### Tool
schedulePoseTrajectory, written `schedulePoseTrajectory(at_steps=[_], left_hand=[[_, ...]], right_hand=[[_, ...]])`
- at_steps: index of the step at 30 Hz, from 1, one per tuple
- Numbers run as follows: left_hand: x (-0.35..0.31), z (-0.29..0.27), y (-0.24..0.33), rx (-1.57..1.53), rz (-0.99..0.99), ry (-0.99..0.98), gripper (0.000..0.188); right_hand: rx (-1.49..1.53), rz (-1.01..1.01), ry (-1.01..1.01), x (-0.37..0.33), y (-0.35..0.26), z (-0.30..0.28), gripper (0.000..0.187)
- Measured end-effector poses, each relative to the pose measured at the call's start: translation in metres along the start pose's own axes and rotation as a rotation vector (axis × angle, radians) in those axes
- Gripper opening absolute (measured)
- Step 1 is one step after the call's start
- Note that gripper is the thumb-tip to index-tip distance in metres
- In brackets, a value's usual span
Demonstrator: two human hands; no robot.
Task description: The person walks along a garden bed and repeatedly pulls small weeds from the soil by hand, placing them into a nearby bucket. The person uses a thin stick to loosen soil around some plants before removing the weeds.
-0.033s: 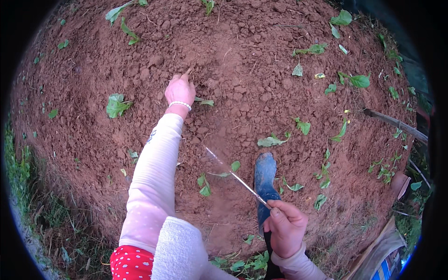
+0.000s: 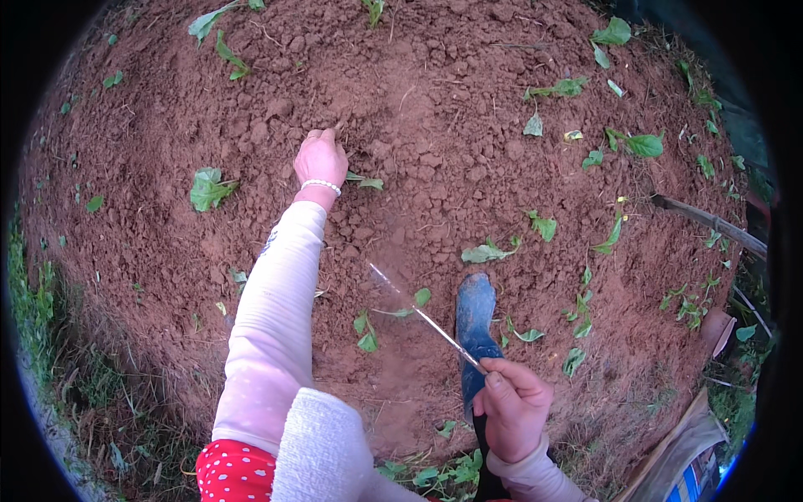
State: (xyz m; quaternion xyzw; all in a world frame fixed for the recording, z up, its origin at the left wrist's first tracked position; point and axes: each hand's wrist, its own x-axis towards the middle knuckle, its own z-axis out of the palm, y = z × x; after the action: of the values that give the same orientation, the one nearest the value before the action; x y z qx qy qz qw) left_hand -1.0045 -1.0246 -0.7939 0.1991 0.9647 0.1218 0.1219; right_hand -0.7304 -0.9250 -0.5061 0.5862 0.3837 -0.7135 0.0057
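Observation:
My left hand (image 2: 321, 159) reaches down to the crumbly reddish-brown soil (image 2: 401, 209), back of the hand up, with a white bead bracelet at the wrist. Its fingers are bunched together against the dirt, their tips hidden, so anything between them cannot be made out. Just right of that wrist, a small leafy seedling (image 2: 366, 181) lies on the ground. At lower right, my right hand (image 2: 514, 406) pinches a thin, shiny rod (image 2: 437, 330) between thumb and fingers. The rod slants up and left over the soil, over a blue boot (image 2: 477, 305).
Leafy seedlings, such as one at the left (image 2: 209, 189) and one near the boot (image 2: 487, 253), lie scattered over the bed. A long handle-like bar (image 2: 711, 222) juts in at right. Grass (image 2: 100, 393) edges the lower left. A white towel (image 2: 322, 448) hangs near my left arm.
My left hand has shifted very slightly up and left, and its fingers look more bunched. The right hand and rod stay in place.

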Motion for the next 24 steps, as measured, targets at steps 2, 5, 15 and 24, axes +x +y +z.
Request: schedulePoseTrajectory(at_steps=[2,5,15,24], left_hand=[[0.008,-0.007,0.000,-0.024,0.005,0.005,0.024],[0.024,-0.003,-0.007,0.002,0.101,0.010,0.035],[0.051,0.002,-0.001,0.120,0.218,-0.489,0.032],[0.034,0.009,0.003,0.116,0.378,-0.421,0.030]], right_hand=[[0.005,0.011,0.008,0.001,-0.002,0.000,0.018],[0.004,0.004,0.007,0.000,-0.003,-0.001,0.018],[-0.062,-0.049,0.022,0.000,-0.001,-0.003,0.017],[-0.042,0.001,-0.004,0.000,-0.001,-0.003,0.018]])
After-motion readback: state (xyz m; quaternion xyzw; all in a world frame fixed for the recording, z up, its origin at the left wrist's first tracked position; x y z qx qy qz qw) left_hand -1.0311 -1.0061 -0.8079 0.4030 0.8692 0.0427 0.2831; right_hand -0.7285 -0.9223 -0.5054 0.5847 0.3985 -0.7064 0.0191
